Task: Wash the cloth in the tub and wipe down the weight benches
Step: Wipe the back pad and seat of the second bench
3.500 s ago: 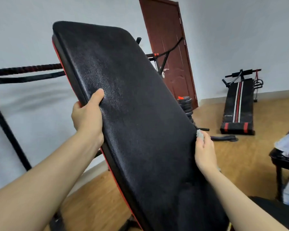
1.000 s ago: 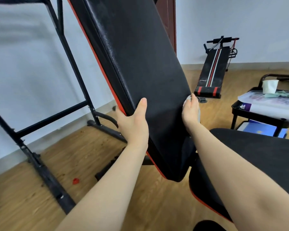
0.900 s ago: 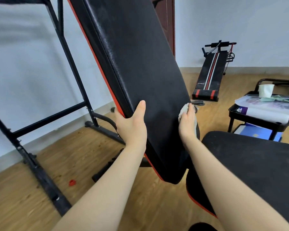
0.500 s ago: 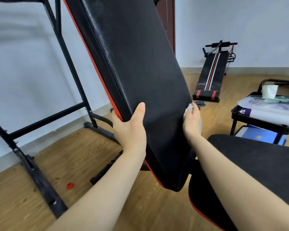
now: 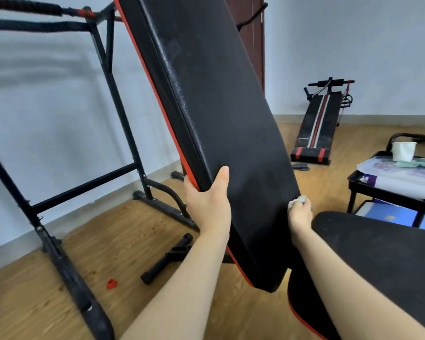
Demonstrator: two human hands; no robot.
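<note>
Your view is mostly filled by the tilted black backrest pad (image 5: 219, 131) of the weight bench, red-trimmed along its left edge, running from the top centre of the frame down to lower centre. Left of it stands a black steel rack (image 5: 119, 94): uprights, a crossbar, feet on the wood floor. The bench's black seat pad (image 5: 390, 253) takes up the lower right, just beside the backrest's bottom end. A second bench, a sit-up board (image 5: 317, 123) with red and white stripes, lies on the floor by the far wall at upper right, well apart. A low black table (image 5: 388, 196) sits at the right edge, papers on top, a blue box (image 5: 390, 215) beneath. Your left hand (image 5: 210, 204) grips the backrest's left edge at centre frame, thumb flat on the front face, fingers out of sight behind. Your right hand (image 5: 299, 214) is clenched around the cloth (image 5: 297, 201), a small pale wad showing above the knuckles, pressed against the backrest's right edge low down. A black foam-handled bar (image 5: 167, 258) lies on the floor under your left forearm. A white paper cup (image 5: 402, 150) stands upright on the table's far side. A small red piece (image 5: 111, 283) lies on the floor at lower left.
</note>
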